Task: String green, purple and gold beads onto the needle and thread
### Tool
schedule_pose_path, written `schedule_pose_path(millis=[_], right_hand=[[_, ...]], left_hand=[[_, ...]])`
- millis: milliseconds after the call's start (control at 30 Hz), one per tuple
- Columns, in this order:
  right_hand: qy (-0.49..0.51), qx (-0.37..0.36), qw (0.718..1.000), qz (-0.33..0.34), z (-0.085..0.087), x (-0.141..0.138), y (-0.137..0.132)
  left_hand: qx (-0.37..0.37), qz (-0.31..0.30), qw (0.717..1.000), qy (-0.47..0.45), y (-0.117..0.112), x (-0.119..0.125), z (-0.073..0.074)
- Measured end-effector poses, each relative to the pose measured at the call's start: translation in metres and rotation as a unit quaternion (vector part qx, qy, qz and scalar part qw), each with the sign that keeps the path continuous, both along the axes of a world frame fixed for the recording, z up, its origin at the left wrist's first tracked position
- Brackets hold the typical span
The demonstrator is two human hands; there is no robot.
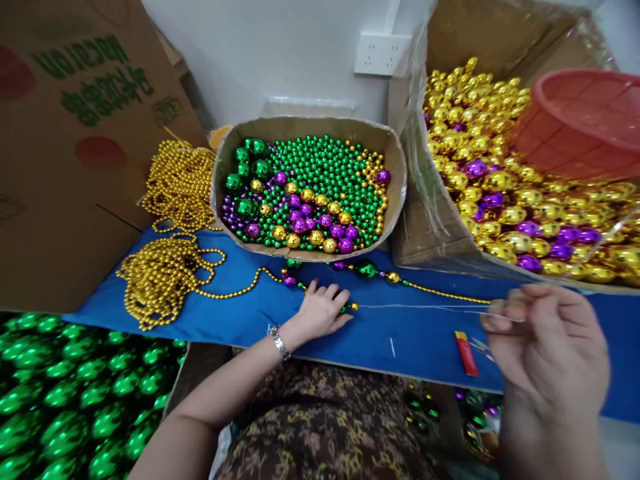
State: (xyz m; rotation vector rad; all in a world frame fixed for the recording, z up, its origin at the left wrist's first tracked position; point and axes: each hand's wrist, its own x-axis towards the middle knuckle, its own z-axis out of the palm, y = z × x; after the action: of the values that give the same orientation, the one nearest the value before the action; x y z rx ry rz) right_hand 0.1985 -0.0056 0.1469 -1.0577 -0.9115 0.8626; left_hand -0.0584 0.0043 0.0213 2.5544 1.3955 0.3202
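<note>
My left hand (320, 310), with a metal watch band on the wrist, rests on the blue cloth with its fingers curled over a short string of beads. A gold bead (355, 307) and part of a green one show past its fingers; the rest is hidden underneath. From there a thin clear thread (415, 307) runs taut to the right. My right hand (547, 340), raised at the right, pinches that thread between thumb and fingers. Just behind my left hand lies a strand with a large green bead (367, 269) and gold bead chain (440, 291).
A cardboard box (400, 200) holds green, purple and gold beads. Gold bead chains (160, 277) lie left. At right, a bigger carton (415, 227) contains gold and purple beads and a red basket (585, 127). A red lighter (466, 353) lies near my right hand. Green beads (65, 400) fill the lower left.
</note>
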Motion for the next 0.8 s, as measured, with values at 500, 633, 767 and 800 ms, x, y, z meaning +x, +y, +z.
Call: schedule_pose_path(millis=[500,633,767,800], right_hand=[[-0.141,-0.035,0.988,-0.054,-0.035,-0.01,-0.01],[-0.247,-0.034,0.968,-0.015,-0.044,-0.015,-0.016],[-0.254,-0.014,0.967,-0.015,-0.03,-0.015,-0.021],[-0.243,-0.005,0.97,-0.019,-0.025,-0.015,-0.023]], left_hand=[[0.076,0.066,0.995,0.009,-0.006,-0.07,0.025],[0.111,0.064,0.975,-0.182,0.01,-0.062,0.06],[0.097,0.073,0.967,-0.223,0.05,-0.055,0.086],[0.079,0.064,0.971,-0.216,0.059,-0.052,0.088]])
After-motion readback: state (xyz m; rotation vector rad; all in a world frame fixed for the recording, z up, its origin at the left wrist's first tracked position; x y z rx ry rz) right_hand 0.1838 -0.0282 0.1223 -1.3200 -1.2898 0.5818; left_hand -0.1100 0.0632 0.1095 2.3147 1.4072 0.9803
